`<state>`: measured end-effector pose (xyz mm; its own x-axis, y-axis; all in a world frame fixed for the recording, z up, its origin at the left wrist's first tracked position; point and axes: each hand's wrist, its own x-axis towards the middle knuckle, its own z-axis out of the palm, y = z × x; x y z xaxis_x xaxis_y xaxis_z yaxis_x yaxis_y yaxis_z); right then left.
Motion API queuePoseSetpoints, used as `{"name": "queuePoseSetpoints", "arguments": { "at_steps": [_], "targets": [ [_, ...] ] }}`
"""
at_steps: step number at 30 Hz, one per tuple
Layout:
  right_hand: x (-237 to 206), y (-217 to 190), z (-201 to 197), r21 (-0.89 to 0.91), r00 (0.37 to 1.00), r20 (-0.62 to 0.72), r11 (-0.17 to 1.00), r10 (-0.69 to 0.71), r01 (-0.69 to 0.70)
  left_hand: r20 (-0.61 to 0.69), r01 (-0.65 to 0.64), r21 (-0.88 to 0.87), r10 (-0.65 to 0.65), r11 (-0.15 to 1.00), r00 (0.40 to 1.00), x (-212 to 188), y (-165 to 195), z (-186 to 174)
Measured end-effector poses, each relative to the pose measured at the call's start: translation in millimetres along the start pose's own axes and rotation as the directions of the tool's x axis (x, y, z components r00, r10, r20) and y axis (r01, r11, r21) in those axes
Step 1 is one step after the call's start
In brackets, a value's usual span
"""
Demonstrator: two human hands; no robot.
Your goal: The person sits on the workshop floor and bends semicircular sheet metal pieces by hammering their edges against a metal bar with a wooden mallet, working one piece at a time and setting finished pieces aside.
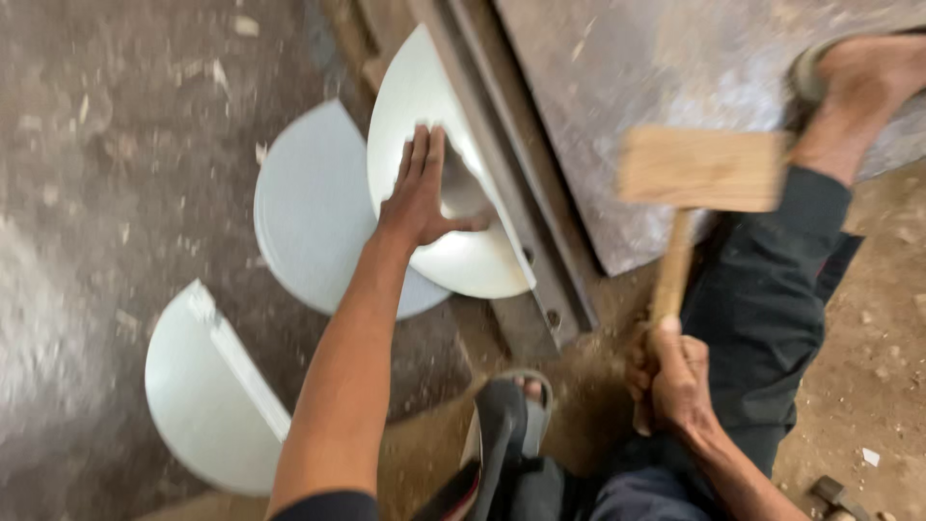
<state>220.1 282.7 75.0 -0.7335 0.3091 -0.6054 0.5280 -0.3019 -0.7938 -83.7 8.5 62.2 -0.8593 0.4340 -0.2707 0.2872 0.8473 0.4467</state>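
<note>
While pressed under left hand (417, 198), metal disc (424, 164)

Wooden mallet (701, 171) (matt), smooth sheet-metal disc (424, 96)

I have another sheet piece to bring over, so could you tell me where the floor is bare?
Bare floor lies left of the two loose half discs. It is crowded around the rail, where the left hand presses a disc and the right hand holds the mallet.
</note>
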Motion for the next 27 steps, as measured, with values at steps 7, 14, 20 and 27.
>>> {"name": "queuePoseSetpoints", "arguments": {
  "at_steps": [7, 14, 20, 27],
  "targets": [
    [-30.7, -3.5, -1.9, -0.1, 0.998, 0.037, 0.994, 0.056, -0.053, -0.015, -0.05, -0.024, 0.05, 0.998, 0.999, 2.7, -4.7, 3.0],
    [-27.3, 2.4, -14.1, -0.273, 0.938, 0.09, 0.914, 0.336, -0.301, -0.066, -0.122, -0.012, 0.121, 0.992, 0.99, -5.8, 7.6, -13.7],
    [30.6, 5.5, -20.8, 0.168, 0.974, 0.036, 0.96, 0.223, -0.226, 0.044, -0.235, 0.34, 0.234, 0.911, 0.971, 2.4, 36.0, -35.6],
    [75.1, 22.2, -16.0, -0.022, 0.944, -0.091, 0.947, 0.317, -0.32, 0.043, -0.462, 0.474, 0.504, 0.75, 0.863, 10.5, 65.8, -73.6]
  ]
}}
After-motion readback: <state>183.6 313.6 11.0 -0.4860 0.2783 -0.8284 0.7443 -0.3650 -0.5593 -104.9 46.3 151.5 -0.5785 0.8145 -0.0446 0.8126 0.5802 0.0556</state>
